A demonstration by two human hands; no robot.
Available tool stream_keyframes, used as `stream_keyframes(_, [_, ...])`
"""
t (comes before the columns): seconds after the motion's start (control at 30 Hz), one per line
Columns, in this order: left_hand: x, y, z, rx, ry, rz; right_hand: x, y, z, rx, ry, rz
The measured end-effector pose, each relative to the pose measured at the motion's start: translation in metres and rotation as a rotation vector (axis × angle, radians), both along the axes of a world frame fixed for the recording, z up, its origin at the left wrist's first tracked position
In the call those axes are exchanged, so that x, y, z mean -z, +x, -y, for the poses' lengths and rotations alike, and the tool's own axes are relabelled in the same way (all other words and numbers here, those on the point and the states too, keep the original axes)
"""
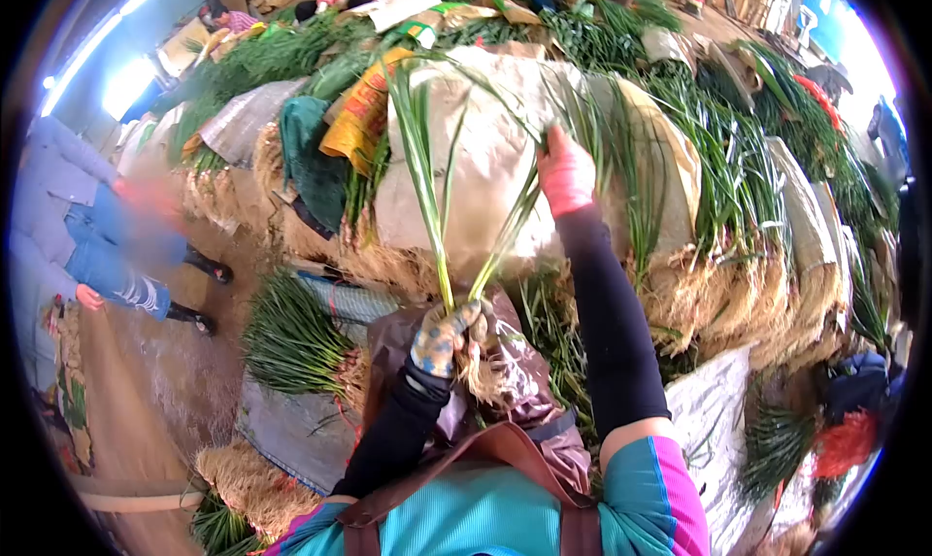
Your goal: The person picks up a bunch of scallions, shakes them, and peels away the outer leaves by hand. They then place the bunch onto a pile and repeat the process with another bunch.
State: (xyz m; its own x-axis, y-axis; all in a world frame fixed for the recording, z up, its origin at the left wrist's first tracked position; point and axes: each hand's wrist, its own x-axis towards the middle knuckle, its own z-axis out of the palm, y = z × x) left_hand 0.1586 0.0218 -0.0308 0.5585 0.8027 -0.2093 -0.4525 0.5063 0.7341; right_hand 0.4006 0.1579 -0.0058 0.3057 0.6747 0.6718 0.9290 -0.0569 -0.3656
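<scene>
My left hand [447, 337], in a pale patterned glove, is closed around the lower stems of a few onion-like green plants [432, 206] in front of my apron. Their pale roots [482, 376] hang below the fist. The stalks spread in a V, one side upright and the other leaning right. My right hand [566, 172], covered in pink, is raised with its fingers closed on leaves at the upper end of the right-leaning stalks. A large heap of similar plants, partly under a whitish sheet [485, 138], lies just beyond both hands.
A tied bundle of greens [296, 333] lies to my left. An orange-yellow sack [364, 114] and a dark green cloth [306, 148] rest on the heap. One person in jeans [116, 240] stands at left; others sit at the far side. White sheeting [709, 430] lies at right.
</scene>
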Motion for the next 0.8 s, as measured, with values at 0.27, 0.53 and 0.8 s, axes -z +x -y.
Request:
stream_keyframes(0.27, [0.0, 0.003, 0.008, 0.019, -0.101, 0.31, 0.004, 0.105, 0.084, 0.147, 0.212, -0.305])
stream_keyframes(0.53, [0.041, 0.038, -0.021, 0.109, -0.255, 0.389, 0.111, 0.071, 0.175, -0.255, -0.736, -0.007])
stream_keyframes(0.8, [0.047, 0.076, -0.021, 0.085, -0.033, -0.093, 0.056, 0.054, 0.089, 0.054, -0.406, -0.681])
